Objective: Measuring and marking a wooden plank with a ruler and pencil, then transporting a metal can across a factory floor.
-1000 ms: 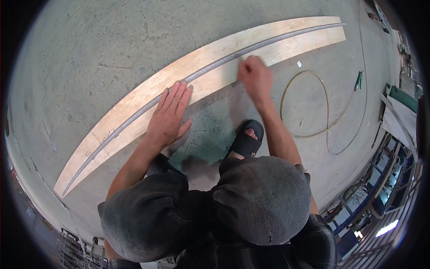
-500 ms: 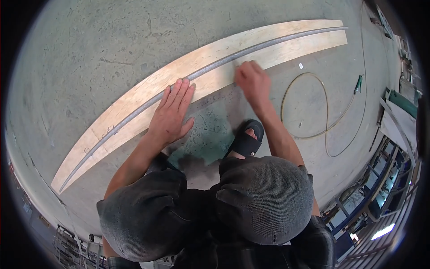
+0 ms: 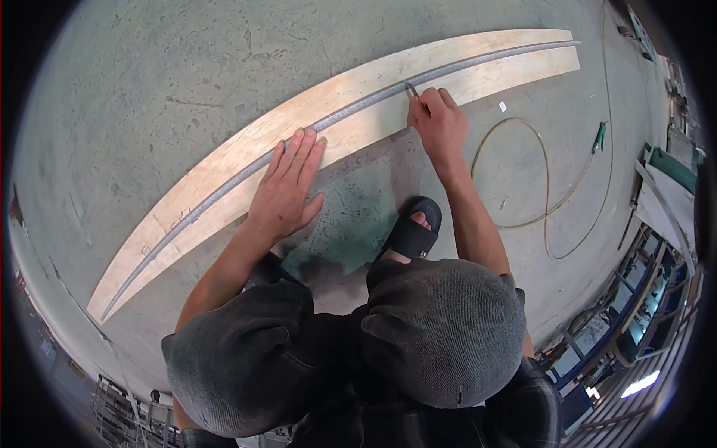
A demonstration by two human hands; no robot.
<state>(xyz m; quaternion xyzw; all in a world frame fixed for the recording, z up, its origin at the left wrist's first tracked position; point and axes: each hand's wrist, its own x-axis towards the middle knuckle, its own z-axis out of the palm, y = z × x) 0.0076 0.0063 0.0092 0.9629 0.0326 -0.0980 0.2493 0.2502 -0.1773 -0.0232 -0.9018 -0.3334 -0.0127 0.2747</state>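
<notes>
A long, curved plywood board (image 3: 328,101) lies on the floor in front of me. Along its length runs a bent grey bar (image 3: 455,69), narrow and metal-looking. My left hand (image 3: 285,185) lies flat on board and bar, its fingertips pressing over the bar and its thumb spread. Farther right, my right hand (image 3: 439,125) is closed round a slim, dark, pencil-like tool (image 3: 411,89). The tool's tip meets the bar's near edge; most of its shaft is hidden in my fingers, so its exact kind does not show.
A yellowish hose (image 3: 544,149) with a green-handled nozzle (image 3: 600,137) loops on the concrete floor to the right. A small white scrap (image 3: 503,106) lies near the board. My sandalled foot (image 3: 412,230) is between my hands, and metal racks (image 3: 605,317) stand at the lower right.
My right hand has moved right along the board, and the slim tool's tip now shows at the bar. My left hand has kept its place.
</notes>
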